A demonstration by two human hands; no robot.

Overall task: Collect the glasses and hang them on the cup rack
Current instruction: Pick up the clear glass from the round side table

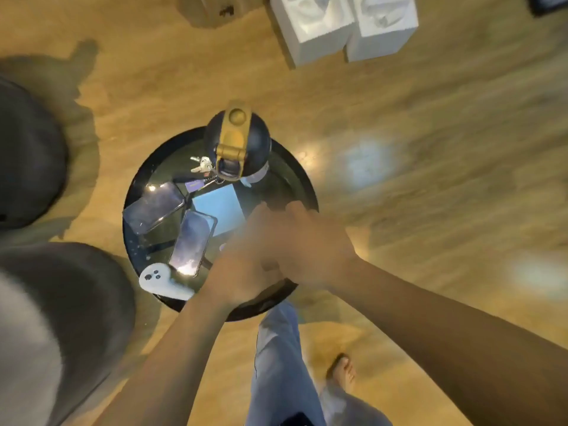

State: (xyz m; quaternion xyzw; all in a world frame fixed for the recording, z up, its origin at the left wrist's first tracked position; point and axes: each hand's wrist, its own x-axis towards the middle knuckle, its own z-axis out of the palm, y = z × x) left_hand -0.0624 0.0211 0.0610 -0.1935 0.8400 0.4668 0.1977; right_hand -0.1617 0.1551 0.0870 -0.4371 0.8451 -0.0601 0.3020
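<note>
No glass and no cup rack shows in the head view. My left hand (242,265) and my right hand (310,244) meet over the near right part of a small round black table (296,176). The right hand lies partly over the left. Both are motion-blurred, so I cannot tell whether either holds anything or what lies under them.
On the table stand a black bottle with a gold lid (236,142), keys (201,164), two phones (153,207), a blue pad (219,207) and a white controller (159,279). Dark seats (27,155) crowd the left. White foam blocks (344,23) sit on the wooden floor beyond.
</note>
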